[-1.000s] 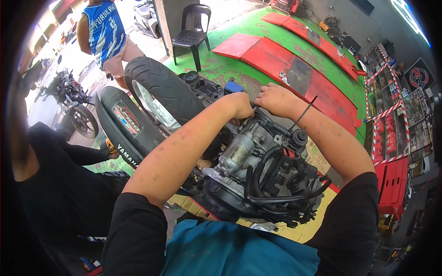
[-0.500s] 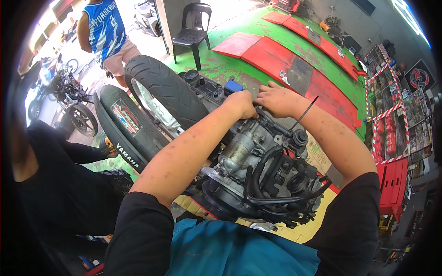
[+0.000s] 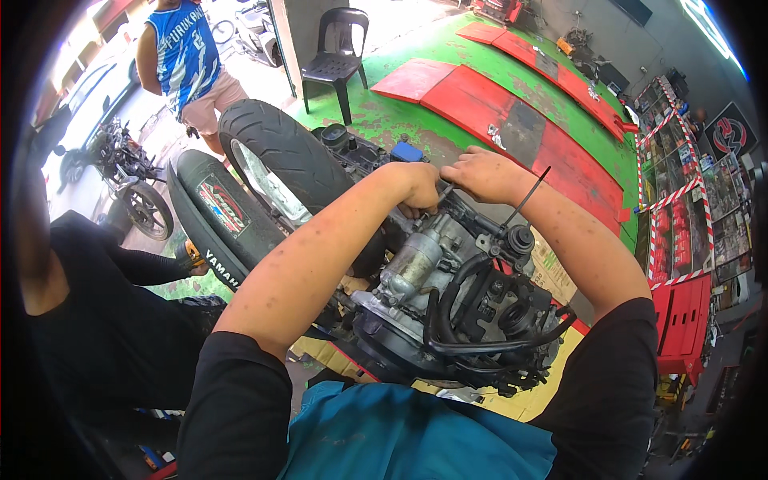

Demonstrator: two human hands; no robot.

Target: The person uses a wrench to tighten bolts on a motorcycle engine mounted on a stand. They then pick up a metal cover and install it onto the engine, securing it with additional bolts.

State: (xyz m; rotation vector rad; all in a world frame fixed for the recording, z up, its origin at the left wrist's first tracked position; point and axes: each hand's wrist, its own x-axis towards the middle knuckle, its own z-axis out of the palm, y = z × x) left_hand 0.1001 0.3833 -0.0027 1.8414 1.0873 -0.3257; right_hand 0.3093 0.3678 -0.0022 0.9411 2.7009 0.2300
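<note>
A scooter engine with a metal cylinder-shaped starter motor (image 3: 412, 262) and black hoses (image 3: 448, 328) lies in front of me. My left hand (image 3: 416, 190) reaches over to the engine's far side, its fingers curled down against it. Beside it, my right hand (image 3: 484, 174) is closed, thumb and finger pinched close to the left knuckles. What either hand grips is hidden behind the fingers and too small to name. Just beyond the hands sits a blue part (image 3: 406, 151). A thin black rod (image 3: 530, 194) sticks up near my right forearm.
A wheel with a black tyre (image 3: 288, 160) and a rounded black cover with a sticker (image 3: 220, 204) stand left of the engine. A co-worker in black (image 3: 120, 320) is close at left; a person in a blue jersey (image 3: 186, 52) stands beyond. Red lift ramps (image 3: 480, 104) lie ahead.
My left hand has shifted slightly left and down, its fingers curling lower on the engine. My right hand has drawn its fingers in from a looser spread to a pinch.
</note>
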